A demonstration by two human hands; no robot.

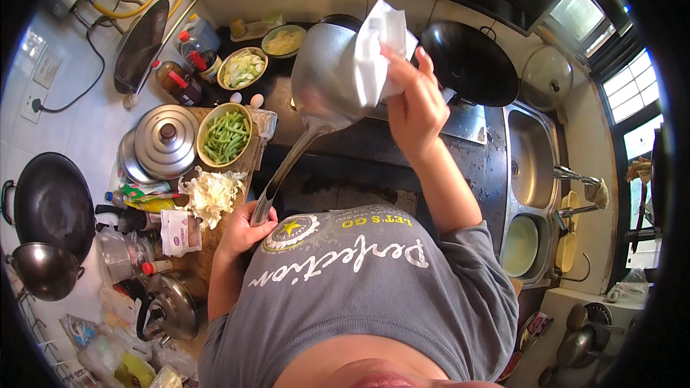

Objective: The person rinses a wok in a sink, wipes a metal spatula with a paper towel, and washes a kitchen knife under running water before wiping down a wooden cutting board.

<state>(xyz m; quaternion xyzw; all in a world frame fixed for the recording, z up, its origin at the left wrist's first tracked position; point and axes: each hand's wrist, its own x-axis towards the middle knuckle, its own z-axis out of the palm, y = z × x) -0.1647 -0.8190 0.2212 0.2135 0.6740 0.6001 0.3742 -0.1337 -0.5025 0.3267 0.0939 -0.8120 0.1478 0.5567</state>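
A grey metal wok (323, 70) is lifted and tilted above the cooktop, its long handle (288, 164) sloping down toward my body. My left hand (249, 230) is closed around the end of that handle, close to my shirt. Raised at the wok's right side, my right hand (418, 99) grips a crumpled white paper towel (374, 59) and presses it to the metal. The towel hides part of the rim there. Behind and to the right of the wok sits a black wok (466, 62).
Bowls of green beans (225, 134), sliced vegetable (243, 68) and pale slices (283, 41) stand on the left, near two eggs (256, 101) and bottles (177, 82). Torn cabbage leaves (213, 194) lie beside a lidded pot (166, 137). A double sink (531, 159) is on the right.
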